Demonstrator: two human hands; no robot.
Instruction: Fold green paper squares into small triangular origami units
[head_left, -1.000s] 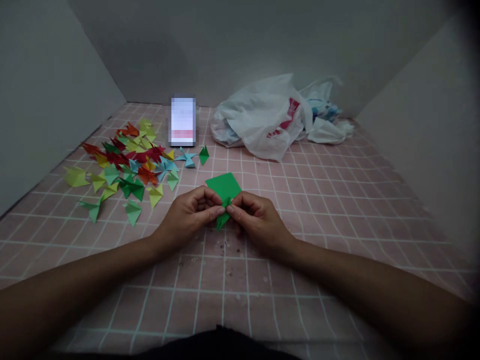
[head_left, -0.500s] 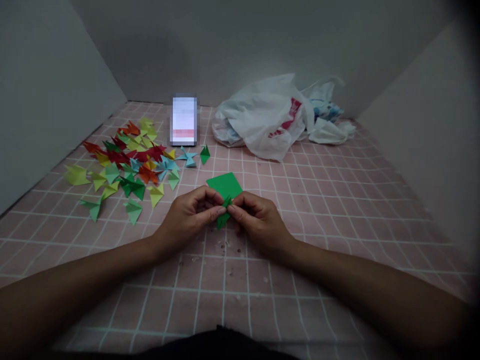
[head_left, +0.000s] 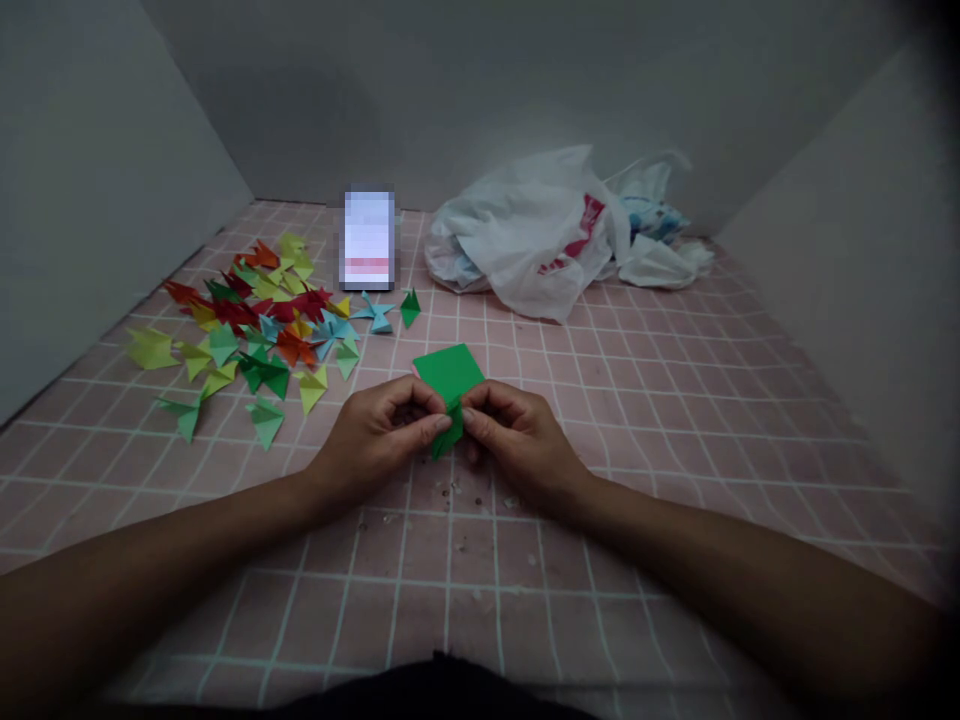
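Observation:
Between my two hands is a small folded green paper (head_left: 448, 437), a narrow point of it hanging down toward me. My left hand (head_left: 381, 428) pinches its left side between thumb and fingers. On the right side, the thumb and index finger of my right hand (head_left: 519, 434) close on the same piece. Just beyond my fingertips lies a flat green paper square (head_left: 450, 370), its near corner hidden behind the folded piece. The finer folds are too small and dim to make out.
Many folded paper figures (head_left: 262, 370) in several colours spread over the left of the checked cloth (head_left: 637, 430). A lone green one (head_left: 409, 308) lies near an upright lit phone (head_left: 367, 240). A white plastic bag (head_left: 525, 230) and crumpled packaging (head_left: 660, 240) rest at the back. Walls enclose three sides.
The upper tip of the folded green paper between my fingertips has shifted or been folded down. My right fingertips have moved slightly right. Everything else stays in place.

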